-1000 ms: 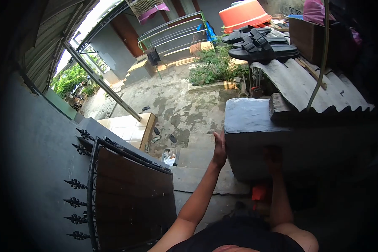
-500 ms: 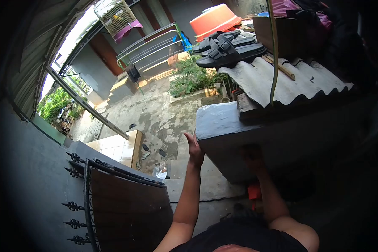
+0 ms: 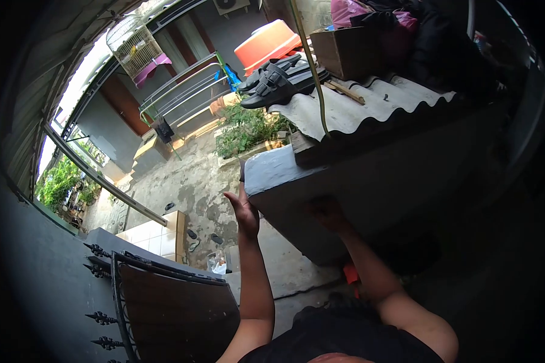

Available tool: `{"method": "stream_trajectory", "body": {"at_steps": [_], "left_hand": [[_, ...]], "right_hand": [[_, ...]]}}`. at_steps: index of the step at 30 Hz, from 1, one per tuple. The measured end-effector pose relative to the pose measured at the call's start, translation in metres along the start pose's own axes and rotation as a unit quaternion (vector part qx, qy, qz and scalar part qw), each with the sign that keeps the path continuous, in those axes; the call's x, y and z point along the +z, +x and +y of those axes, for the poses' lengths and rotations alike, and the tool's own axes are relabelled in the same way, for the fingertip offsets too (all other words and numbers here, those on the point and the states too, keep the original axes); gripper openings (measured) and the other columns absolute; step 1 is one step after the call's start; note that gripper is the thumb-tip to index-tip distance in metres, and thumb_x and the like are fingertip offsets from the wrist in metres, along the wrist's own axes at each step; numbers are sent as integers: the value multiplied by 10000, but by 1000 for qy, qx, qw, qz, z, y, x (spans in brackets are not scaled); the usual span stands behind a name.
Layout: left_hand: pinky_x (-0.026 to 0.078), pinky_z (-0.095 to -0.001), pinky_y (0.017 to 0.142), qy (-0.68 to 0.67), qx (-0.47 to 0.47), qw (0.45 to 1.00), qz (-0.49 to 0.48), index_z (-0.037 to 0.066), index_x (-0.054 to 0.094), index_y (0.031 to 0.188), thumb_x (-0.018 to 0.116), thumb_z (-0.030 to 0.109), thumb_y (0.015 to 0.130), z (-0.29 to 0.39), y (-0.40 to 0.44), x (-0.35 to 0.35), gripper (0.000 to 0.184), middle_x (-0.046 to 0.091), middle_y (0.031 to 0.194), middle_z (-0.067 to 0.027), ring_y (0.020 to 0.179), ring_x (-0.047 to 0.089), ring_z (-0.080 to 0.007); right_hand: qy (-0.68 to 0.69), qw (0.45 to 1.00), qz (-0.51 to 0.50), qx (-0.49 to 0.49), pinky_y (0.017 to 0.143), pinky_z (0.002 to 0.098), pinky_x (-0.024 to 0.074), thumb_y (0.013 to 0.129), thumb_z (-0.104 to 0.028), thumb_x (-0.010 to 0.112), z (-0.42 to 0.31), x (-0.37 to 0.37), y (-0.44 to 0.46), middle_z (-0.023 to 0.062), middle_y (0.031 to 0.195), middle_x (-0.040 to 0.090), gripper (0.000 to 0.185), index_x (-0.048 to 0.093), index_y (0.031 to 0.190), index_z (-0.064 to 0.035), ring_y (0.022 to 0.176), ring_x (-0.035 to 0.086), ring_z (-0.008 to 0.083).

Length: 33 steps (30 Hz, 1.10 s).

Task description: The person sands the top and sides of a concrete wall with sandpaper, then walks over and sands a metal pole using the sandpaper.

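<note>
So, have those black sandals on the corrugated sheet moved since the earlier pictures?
No. The black sandals keep their place at the left end of the corrugated sheet; both appear farther left only because the whole view shifted.

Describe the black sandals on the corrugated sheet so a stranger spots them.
Find the grey wall beside the left hand, then the corrugated sheet above it. At the sheet's far left, near the orange tub, sit the black sandals. Showing buckled straps, they stand apart from the footwear on the ground by their raised spot.
</note>
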<state>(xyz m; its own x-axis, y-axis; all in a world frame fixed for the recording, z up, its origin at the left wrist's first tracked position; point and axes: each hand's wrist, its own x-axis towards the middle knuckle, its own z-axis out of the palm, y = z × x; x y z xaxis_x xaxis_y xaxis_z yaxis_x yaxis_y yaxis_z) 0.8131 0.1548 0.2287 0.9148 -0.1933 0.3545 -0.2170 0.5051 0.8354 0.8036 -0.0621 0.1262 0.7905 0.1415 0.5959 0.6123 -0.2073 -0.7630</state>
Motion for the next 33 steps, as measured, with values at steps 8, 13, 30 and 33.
{"method": "stream_trajectory", "body": {"at_steps": [8,13,30,33], "left_hand": [[108,-363,1138,81,59,994,31,35,156,1474,88,689,895,-16,-26,9,876,254,1510,-93,1393,212,-244],[37,-356,1155,227,124,964,67,17,81,1476,68,623,930,-55,-62,-16,815,110,1546,-122,1427,96,-237],[90,-347,1143,188,79,979,2,12,86,1475,128,581,958,-25,-65,5,771,136,1535,-143,1414,139,-253],[100,-345,1141,172,69,983,-2,11,87,1475,139,574,963,-11,-74,21,763,140,1534,-147,1412,147,-256]], "right_hand": [[49,964,-76,251,687,370,484,898,-300,589,-4,25,-77,125,785,669,276,673,888,-37,734,634,195],[-154,880,-213,396,755,405,497,836,-525,549,88,44,-261,161,851,672,470,672,905,-77,819,656,311],[-103,696,202,681,507,320,476,895,-384,578,29,17,-512,42,632,579,361,582,825,-31,507,556,143],[-97,697,142,697,537,308,485,886,-416,591,-7,68,-492,50,671,607,384,612,852,-34,541,574,130]]}}
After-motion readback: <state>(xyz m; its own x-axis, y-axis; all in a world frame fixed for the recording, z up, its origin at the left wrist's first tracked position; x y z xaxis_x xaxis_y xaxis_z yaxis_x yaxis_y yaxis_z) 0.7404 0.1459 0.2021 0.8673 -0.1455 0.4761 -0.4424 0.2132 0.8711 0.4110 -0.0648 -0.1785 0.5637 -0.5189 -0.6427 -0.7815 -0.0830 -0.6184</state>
